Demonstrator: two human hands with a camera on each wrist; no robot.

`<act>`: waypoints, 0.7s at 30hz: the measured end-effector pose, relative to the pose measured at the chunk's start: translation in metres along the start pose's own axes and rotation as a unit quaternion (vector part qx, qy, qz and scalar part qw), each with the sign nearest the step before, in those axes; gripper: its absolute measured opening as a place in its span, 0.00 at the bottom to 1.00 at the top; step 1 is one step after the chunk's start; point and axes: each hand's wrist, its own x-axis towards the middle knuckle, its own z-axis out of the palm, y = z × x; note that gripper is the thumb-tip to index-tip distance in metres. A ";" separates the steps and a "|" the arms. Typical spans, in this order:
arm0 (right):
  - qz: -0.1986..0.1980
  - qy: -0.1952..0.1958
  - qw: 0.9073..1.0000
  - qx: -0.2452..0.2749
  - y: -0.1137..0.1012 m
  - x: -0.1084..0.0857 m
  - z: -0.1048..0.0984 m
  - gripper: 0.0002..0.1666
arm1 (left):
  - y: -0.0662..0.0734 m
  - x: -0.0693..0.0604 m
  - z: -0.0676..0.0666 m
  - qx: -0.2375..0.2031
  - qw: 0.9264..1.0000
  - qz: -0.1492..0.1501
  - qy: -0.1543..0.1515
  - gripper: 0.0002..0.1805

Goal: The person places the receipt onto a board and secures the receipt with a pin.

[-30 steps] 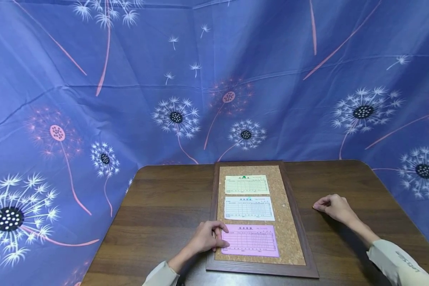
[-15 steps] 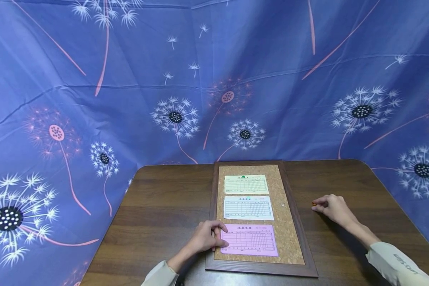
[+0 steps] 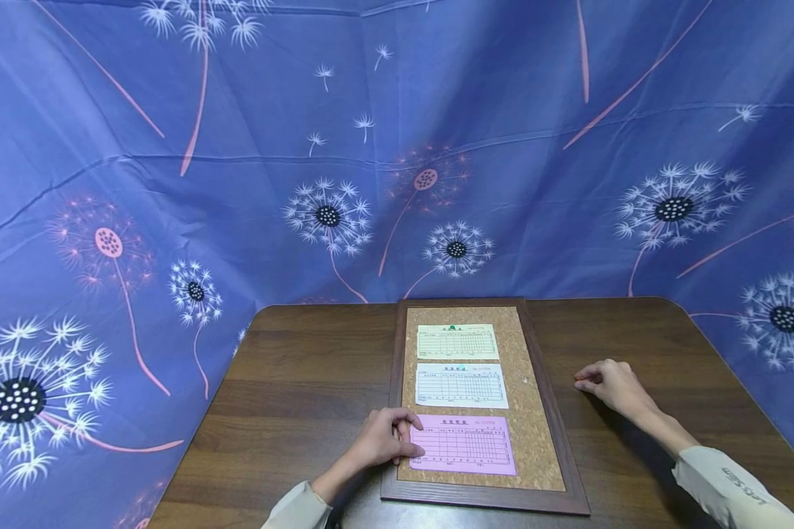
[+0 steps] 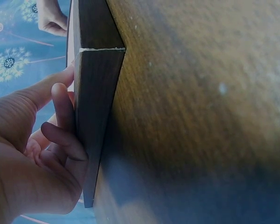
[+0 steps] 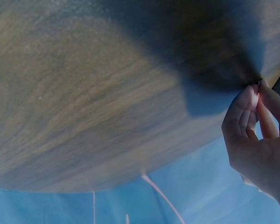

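Note:
A corkboard with a brown wooden frame lies on the table. Lowest on it is a pink receipt slip. My left hand rests over the frame's left side, thumb and index fingertip apart, touching the slip's left edge. In the left wrist view that hand's other fingers bend against the frame's outer side. Right of the board, just above the table, my right hand pinches a small push pin; in the right wrist view only a dark tip shows between the fingertips.
A pale green slip and a white slip lie higher on the board, each with a small green pin-like spot at its top. The brown table extends on both sides. A blue dandelion-print cloth hangs behind it.
The right hand has shifted slightly left over the table; an orange bit at its fingertips half a second ago is now hidden in the head view. The left hand stays in place.

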 end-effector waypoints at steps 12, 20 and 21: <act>0.024 -0.036 0.999 0.000 -0.005 0.001 -0.005 0.06 | -0.001 0.001 0.000 -0.004 1.000 -0.003 0.000 0.16; 0.021 -0.033 0.999 0.005 -0.007 0.000 -0.006 0.04 | -0.001 0.000 0.000 -0.006 1.000 -0.001 0.002 0.16; 0.020 -0.030 0.999 0.006 -0.008 0.000 -0.006 0.03 | -0.001 0.000 0.000 -0.005 1.000 -0.001 0.002 0.16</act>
